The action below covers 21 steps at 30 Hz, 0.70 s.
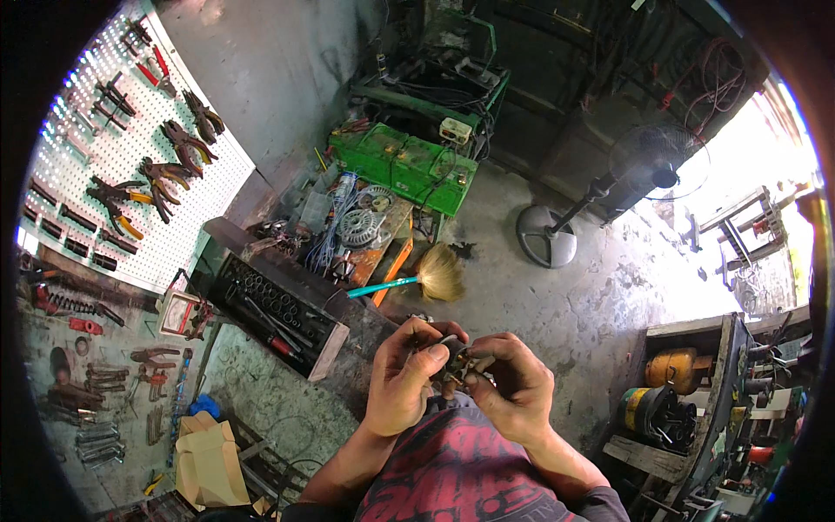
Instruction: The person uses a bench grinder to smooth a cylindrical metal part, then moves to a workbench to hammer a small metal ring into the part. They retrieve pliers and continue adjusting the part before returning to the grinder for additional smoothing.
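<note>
Fingertip grip is closed on both sides: the bare left hand [404,379] pinches the darker, rounded side of a small dark metal part with brassy bits [455,364] between thumb and fingers; the bare right hand [517,388] has thumb and fingertips clamped on its brassier side; whether it is one piece or two held together I cannot tell.

Taking the flared straw broom with a turquoise handle [441,274] as landmark, the part is held up on the person's side of it, in front of the dark shirt with red print [461,461]; it lies directly between the two sets of fingertips, rightward from the left grip and leftward from the right, with neither hand clearly nearer; its long axis is too covered by fingers to read.

Left of the broom and toward the person is a long dark tray of metal sockets [329,352]; left and beyond it lies a round, finned grey metal housing [361,228]; farther beyond sits a green rectangular metal box [383,161]; right and beyond stands a grey-and-black pedestal fan [600,187].
</note>
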{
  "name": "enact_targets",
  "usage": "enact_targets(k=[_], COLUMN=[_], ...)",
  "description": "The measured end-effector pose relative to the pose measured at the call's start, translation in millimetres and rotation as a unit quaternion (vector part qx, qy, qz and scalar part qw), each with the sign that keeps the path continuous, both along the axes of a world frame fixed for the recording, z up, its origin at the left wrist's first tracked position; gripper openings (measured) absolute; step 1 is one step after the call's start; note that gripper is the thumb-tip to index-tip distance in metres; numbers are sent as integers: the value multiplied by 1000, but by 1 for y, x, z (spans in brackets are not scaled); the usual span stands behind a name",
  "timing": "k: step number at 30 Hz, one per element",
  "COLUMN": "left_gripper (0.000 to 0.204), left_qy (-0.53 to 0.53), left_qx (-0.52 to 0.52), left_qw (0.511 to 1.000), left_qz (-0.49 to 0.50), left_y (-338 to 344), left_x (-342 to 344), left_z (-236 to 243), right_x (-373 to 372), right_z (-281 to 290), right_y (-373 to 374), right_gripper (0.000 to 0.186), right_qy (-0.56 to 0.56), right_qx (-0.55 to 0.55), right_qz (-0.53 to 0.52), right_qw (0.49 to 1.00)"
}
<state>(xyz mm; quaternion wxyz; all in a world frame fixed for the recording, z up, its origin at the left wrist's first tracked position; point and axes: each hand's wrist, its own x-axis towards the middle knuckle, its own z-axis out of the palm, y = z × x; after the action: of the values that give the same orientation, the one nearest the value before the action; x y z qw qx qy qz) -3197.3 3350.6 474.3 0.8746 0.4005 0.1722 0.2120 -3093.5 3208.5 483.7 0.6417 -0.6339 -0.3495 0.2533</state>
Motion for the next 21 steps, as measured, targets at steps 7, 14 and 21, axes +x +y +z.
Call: enact_targets(k=[7,14,21], left_gripper=[16,13,21], left_qy=[19,83,126], left_qx=[48,273,280], left_qw=[998,951,937], left_qz=[37,120,166], left_y=[-4,-10,2], left_x=[0,-8,-15], left_z=[4,-7,-20], right_x=[-3,-9,-18], right_z=[-1,-1,-17], right_y=[6,0,40], right_gripper=[38,37,19], right_qy=[3,18,41], right_qx=[-2,-81,1], right_qz=[-25,-52,-29], right_qw=[1000,995,999])
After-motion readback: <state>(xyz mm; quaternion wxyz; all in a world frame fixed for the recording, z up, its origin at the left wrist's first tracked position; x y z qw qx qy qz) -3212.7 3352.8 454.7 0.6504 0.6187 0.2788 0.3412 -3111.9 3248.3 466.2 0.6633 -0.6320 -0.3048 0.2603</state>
